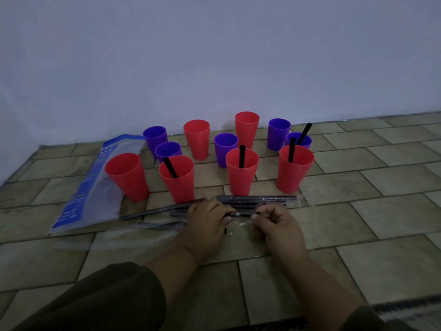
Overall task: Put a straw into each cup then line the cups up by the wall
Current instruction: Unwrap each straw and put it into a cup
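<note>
Left hand [207,220] and right hand [276,223] pinch one thin black plastic straw [241,214], seemingly wrapped, between them; four of eleven red and purple plastic cups [242,177] hold straws, seven wait, none yet lined along the white wall [214,56]

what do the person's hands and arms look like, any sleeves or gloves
The left hand and right hand are bare, with no gloves, rings or watch showing. A loose dark olive left sleeve ends well above the wrist; a similar dark right sleeve shows at the picture's bottom edge.
</note>
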